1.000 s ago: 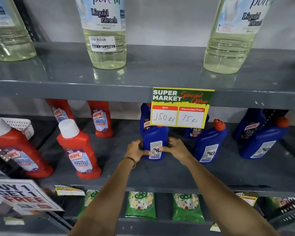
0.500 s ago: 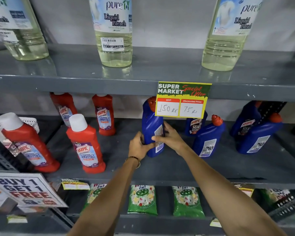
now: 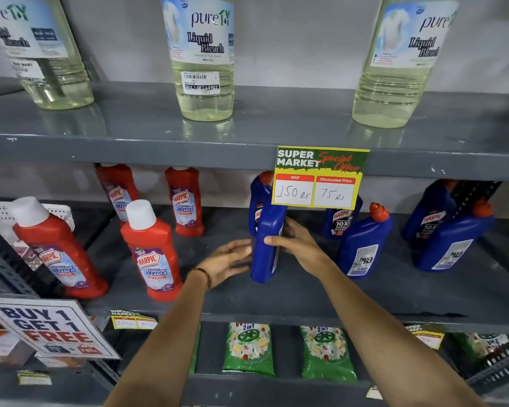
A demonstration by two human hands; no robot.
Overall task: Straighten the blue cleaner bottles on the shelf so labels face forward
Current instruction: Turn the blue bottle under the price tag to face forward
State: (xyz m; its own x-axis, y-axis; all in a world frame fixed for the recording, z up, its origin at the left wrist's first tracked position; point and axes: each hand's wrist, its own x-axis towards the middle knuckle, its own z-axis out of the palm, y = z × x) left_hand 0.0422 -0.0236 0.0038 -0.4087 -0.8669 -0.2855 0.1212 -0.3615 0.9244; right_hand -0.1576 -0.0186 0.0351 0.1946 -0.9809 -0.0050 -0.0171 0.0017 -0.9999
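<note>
Mid-frame, on the middle shelf (image 3: 306, 295), my right hand (image 3: 299, 249) wraps the blue bottle (image 3: 266, 245), thumb across its near edge, fingers curled behind. The bottle stands edge-on to me, a sliver of label showing on its right side, so I judge this the turning step, half done. My left hand (image 3: 228, 261) floats just left of the bottle, fingers spread and loose, gripping nothing; it looks blurred, and I cannot tell if the fingertips touch the plastic. Next move, I reckon: twist until the front label faces me, left hand steadying the base so it does not tip into the bottle behind (image 3: 257, 207). Count of blues: I make six, the one in hand, one behind it, two right of centre under the price card (image 3: 321, 177), two more at the far right. Two of those show back labels, so more work waits. Reds: four, at the left. Bleach bottles: three, along the top.
</note>
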